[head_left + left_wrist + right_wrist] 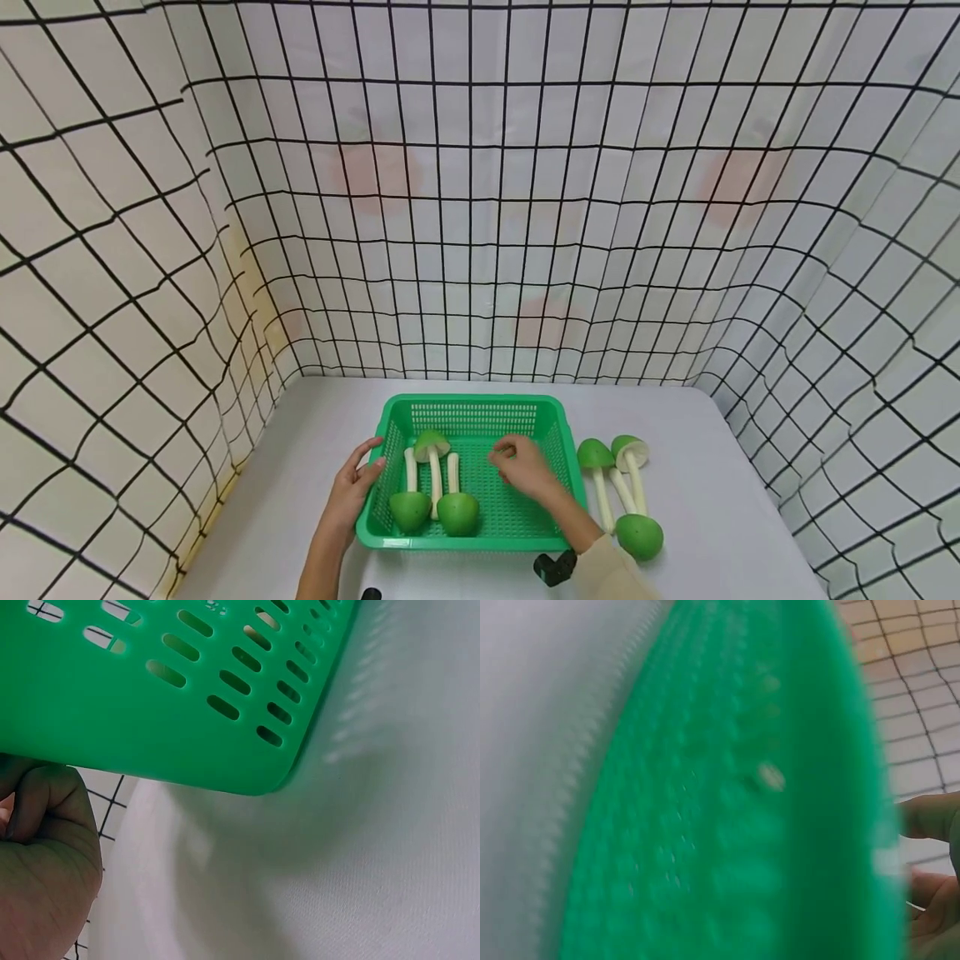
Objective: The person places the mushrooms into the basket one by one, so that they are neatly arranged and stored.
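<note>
Three mushrooms [457, 513] in the green basket [480, 543], three more mushrooms [639, 536] on the counter [697, 467]

Far left, the left hand [350, 493] would do best simply to steady the basket; its grip is bent around the left rim, forearm coming up from the near edge.

Next, the mushrooms inside lie side by side, the middle cap pointing away, the outer two near. Keeping that alternation should pack them neatly.

Then the right hand [521, 467] hangs over the basket's bare right half, forearm slanting across the right rim. Its grip is narrow and loosely bent, with nothing seen in it. Releasing low would likely stop rolling.

Far right, the outside mushrooms' stems lie close together; lifting one at a time should avoid dragging its neighbours.
</note>
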Motion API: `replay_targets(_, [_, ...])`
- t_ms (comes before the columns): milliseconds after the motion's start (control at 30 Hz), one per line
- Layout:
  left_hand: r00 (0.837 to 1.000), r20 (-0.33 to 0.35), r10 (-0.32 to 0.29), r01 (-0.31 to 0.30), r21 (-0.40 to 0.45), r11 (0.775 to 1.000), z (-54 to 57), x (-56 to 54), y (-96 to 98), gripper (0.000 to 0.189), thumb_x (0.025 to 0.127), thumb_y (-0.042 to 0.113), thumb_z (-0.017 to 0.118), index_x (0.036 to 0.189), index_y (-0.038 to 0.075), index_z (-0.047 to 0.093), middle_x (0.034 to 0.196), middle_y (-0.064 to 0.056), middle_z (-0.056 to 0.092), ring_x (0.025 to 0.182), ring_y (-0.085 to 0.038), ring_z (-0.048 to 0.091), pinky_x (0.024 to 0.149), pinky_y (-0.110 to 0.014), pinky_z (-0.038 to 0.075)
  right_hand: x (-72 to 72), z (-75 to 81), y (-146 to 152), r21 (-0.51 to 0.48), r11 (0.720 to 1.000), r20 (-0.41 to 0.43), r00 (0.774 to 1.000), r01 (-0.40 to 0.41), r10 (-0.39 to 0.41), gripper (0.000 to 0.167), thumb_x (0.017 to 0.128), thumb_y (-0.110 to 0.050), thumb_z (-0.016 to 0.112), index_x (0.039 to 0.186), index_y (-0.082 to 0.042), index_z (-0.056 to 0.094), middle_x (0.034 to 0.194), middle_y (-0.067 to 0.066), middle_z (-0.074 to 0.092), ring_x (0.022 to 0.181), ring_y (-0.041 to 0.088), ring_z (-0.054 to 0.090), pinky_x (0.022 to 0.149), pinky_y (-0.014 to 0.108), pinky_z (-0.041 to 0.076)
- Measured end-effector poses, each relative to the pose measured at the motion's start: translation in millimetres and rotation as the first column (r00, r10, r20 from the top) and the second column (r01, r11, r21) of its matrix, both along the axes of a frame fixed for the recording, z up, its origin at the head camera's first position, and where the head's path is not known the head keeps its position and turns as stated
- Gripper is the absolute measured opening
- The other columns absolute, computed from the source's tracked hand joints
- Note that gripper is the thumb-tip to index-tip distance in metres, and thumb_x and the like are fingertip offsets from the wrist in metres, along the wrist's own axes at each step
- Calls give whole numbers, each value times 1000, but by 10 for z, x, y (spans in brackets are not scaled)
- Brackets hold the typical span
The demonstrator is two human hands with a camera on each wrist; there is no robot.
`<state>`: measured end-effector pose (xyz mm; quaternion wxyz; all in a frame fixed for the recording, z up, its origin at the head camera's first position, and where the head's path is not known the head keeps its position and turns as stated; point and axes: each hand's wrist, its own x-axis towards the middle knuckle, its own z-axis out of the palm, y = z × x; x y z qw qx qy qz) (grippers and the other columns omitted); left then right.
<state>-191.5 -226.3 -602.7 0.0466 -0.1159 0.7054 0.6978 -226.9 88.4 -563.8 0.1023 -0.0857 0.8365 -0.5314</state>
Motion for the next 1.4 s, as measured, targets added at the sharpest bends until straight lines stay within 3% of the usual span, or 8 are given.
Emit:
replay_targets(167, [1000, 7, 2, -2, 6, 1000, -6, 10, -9, 53, 104, 37, 61, 153, 26, 44, 130, -23, 66, 101, -28, 69, 77, -37, 60, 33, 170, 242, -27, 998, -45, 998, 52, -53, 25, 102, -14, 63, 119, 4, 65, 100, 18, 67, 75, 21, 67, 70, 46, 60])
replay_targets(367, [1000, 1, 5, -5, 34, 999, -27, -2, -20, 52, 101, 39, 65, 149, 29, 47, 119, -19, 69, 94, -25, 69, 73, -34, 60, 33, 278, 545, 17, 998, -82, 994, 68, -67, 26, 103, -18, 64, 122, 0, 66, 101, 15, 69, 76, 15, 68, 69, 34, 61])
replay_targets(833, [1000, -1, -4, 4, 20, 1000, -1, 16, -2, 56, 99, 44, 67, 150, 28, 47, 116, -17, 69, 93, -25, 69, 73, -34, 60, 13, 369, 1243, 65, 974, -104, 973, 216, -209, 28, 103, -17, 62, 124, 2, 66, 101, 16, 70, 79, 25, 71, 66, 26, 58])
replay_targets(1200, [1000, 8, 4, -4, -9, 1000, 1, 32, -21, 53, 101, 39, 65, 150, 27, 46, 115, -18, 70, 92, -26, 70, 72, -33, 60, 60, 208, 1796, 179, 944, -118, 958, 278, -260, 31, 102, -18, 62, 124, 4, 65, 107, 23, 71, 89, 32, 73, 70, 31, 61])
replay_targets(1400, [1000, 0, -8, 8, -4, 1000, 12, 19, -20, 54, 100, 40, 66, 149, 28, 47, 114, -18, 70, 91, -25, 70, 72, -33, 60, 101, 91, 2007, 294, 909, -164, 953, 294, -256, 33, 99, -20, 67, 123, 3, 66, 107, 17, 72, 93, 28, 73, 71, 31, 58])
